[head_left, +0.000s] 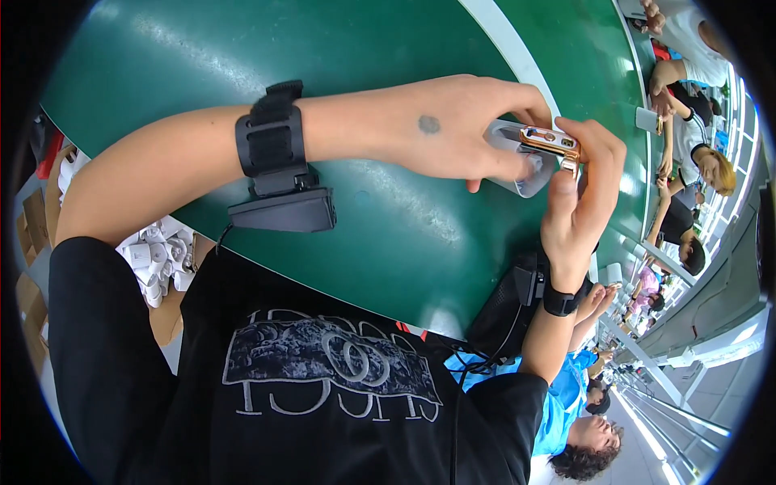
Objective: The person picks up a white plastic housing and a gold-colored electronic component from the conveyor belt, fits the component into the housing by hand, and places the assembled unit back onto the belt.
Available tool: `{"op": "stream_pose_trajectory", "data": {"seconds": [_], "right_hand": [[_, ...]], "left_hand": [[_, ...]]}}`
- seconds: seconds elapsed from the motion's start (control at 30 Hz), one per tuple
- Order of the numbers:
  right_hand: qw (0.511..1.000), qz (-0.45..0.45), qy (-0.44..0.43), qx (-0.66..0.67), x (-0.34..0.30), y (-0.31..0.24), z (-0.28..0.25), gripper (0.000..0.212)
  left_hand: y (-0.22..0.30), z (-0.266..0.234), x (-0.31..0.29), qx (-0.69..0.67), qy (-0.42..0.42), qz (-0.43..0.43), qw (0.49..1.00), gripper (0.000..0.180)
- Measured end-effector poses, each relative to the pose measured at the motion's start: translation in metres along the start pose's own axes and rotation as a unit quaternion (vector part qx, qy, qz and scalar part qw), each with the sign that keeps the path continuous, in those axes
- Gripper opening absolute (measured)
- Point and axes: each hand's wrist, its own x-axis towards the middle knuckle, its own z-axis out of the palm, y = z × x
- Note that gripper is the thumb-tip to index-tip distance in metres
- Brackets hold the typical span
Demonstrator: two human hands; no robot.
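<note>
Over the green table, my left hand (453, 125) reaches across from the left with its fingers curled around a clear plastic piece (529, 187), perhaps a sleeve or cover. My right hand (588, 174) meets it from the right. Between its thumb and fingers is a small gold-rimmed device (551, 142) with a dark oval and a small dark window on the side facing me. The device touches or sits partly inside the clear piece; I cannot tell which. My left fingertips are partly hidden behind the plastic.
A green table (388, 275) with a pale strip (517, 48) spans the view. A carton of white small packages (158, 259) stands below its edge at left. A black bag (505, 311) with cables is by my right arm. Several people sit along the right.
</note>
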Motion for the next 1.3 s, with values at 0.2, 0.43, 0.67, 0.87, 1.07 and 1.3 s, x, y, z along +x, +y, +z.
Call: {"op": "stream_pose_trajectory", "data": {"seconds": [0.2, 0.43, 0.67, 0.87, 1.07, 1.3], "right_hand": [[0.999, -0.025, -0.010, -0.030, 0.004, 0.008, -0.006, 0.056], [0.998, 0.011, -0.034, -0.051, 0.008, 0.005, -0.017, 0.067], [0.995, 0.024, -0.056, -0.083, 0.014, -0.002, -0.017, 0.062], [0.996, 0.019, -0.067, -0.055, 0.018, 0.004, -0.019, 0.054], [0.991, -0.023, -0.112, -0.075, 0.016, 0.003, -0.020, 0.057], [0.991, -0.022, -0.129, -0.029, 0.004, 0.001, 0.001, 0.076]], "left_hand": [[-0.006, -0.010, 0.010, 0.065, -0.054, 0.002, 0.996, 0.050], [-0.015, -0.007, 0.022, 0.114, -0.047, 0.065, 0.990, 0.053], [-0.019, -0.009, 0.024, 0.095, -0.027, 0.065, 0.993, 0.038], [-0.021, -0.009, 0.031, 0.116, -0.018, 0.092, 0.989, 0.040], [-0.026, -0.008, 0.028, 0.117, -0.011, 0.100, 0.988, 0.042], [-0.023, -0.009, 0.019, 0.145, -0.056, 0.040, 0.987, 0.055]]}}
